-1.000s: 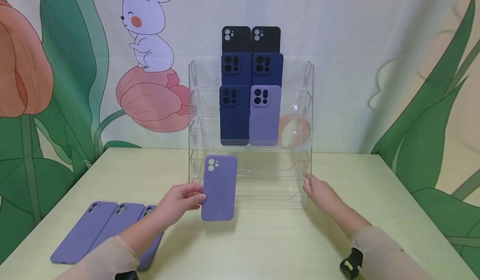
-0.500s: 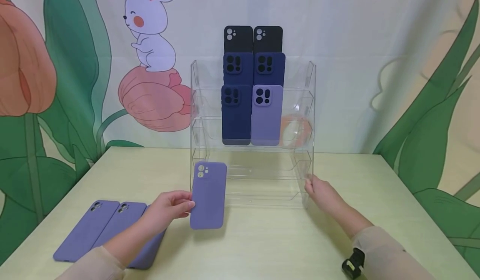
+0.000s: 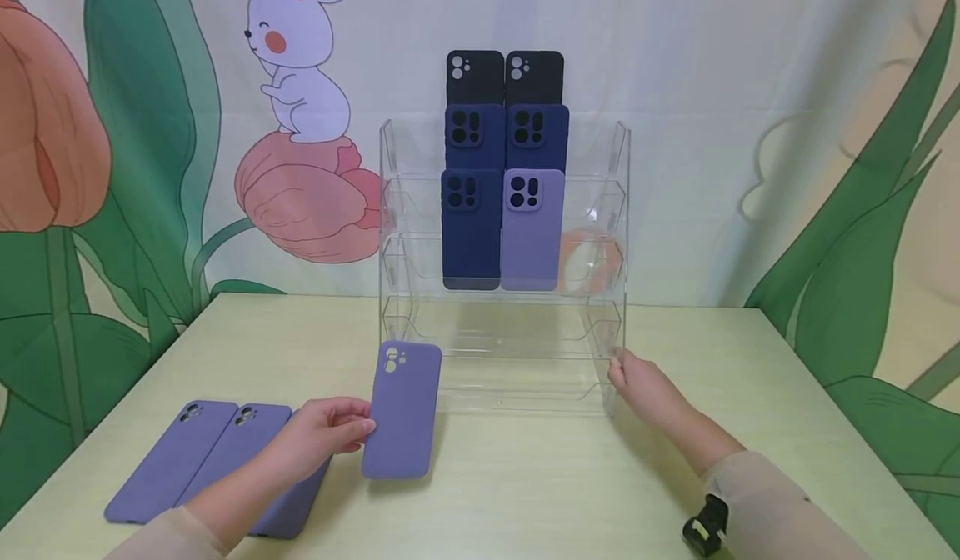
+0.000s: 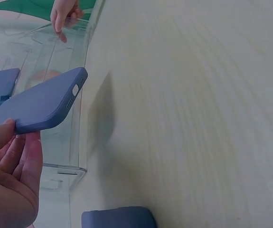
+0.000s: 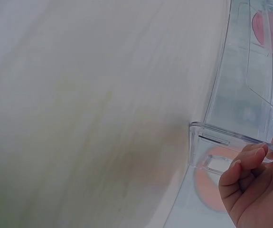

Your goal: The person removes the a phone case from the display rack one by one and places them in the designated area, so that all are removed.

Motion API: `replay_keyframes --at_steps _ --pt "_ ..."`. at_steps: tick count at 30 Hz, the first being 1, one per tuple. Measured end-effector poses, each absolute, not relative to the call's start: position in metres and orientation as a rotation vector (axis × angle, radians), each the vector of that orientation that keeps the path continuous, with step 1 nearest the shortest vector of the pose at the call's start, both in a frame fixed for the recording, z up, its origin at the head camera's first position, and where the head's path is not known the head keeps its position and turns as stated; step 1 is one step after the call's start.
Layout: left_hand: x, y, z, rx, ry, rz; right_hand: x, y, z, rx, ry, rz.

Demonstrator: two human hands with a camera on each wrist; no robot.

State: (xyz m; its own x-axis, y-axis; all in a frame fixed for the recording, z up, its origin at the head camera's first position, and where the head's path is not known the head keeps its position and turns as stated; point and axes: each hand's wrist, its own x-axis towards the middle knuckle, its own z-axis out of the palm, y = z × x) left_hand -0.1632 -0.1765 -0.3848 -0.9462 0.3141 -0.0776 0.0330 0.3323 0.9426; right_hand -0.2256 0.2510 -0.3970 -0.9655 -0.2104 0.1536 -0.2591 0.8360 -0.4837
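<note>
Rack (image 3: 525, 355) gripped at side in right hand (image 3: 643, 381), purple case (image 3: 402, 410) pinched by just one edge in left hand (image 3: 322, 437), so could totally swivel loose onto bench (image 3: 540, 477).

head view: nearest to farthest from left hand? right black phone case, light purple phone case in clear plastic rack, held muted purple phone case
1. Held muted purple phone case: in the left hand
2. Light purple phone case: lowest filled row, right
3. Right black phone case: top row
</note>
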Motion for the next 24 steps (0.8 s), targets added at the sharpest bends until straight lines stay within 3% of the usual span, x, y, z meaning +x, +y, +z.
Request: replay_keyframes --at_steps 24 --pt "-0.152 -0.193 -0.397 0.262 2.325 1.551 -0.225 0.249 -0.393 0.351 -2.936 0.782"
